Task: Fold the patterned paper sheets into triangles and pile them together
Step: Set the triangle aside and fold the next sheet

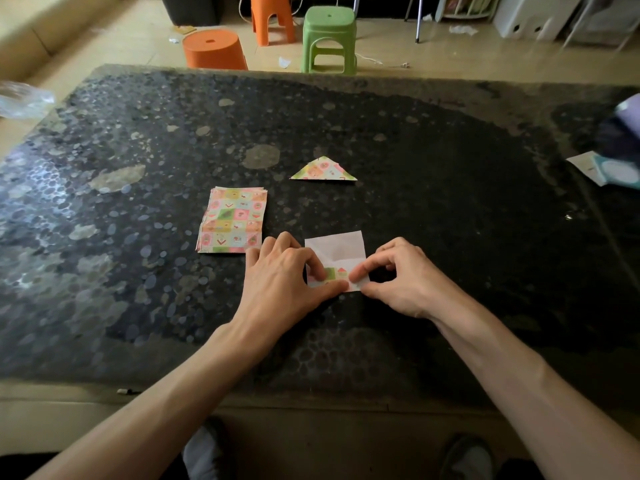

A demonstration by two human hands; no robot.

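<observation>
Flanking pinched sheet (337, 249): paper stack (233, 220) left, folded triangle (323, 170) beyond.

Domestic living space. Beyond the dark pebble-patterned table (346, 116) stand plastic stools, orange (214, 50) and green (329, 38), on a littered tiled floor (450, 53).

Two bare forearms (166, 393), slim wrists; pale grey shoes (202, 452) with darker edges.

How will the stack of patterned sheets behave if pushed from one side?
The stack of patterned sheets will probably shear and fan out: its edges sit staggered. Likely light and floppy, being thin loose paper. It may slide easily on the glossy table.
</observation>
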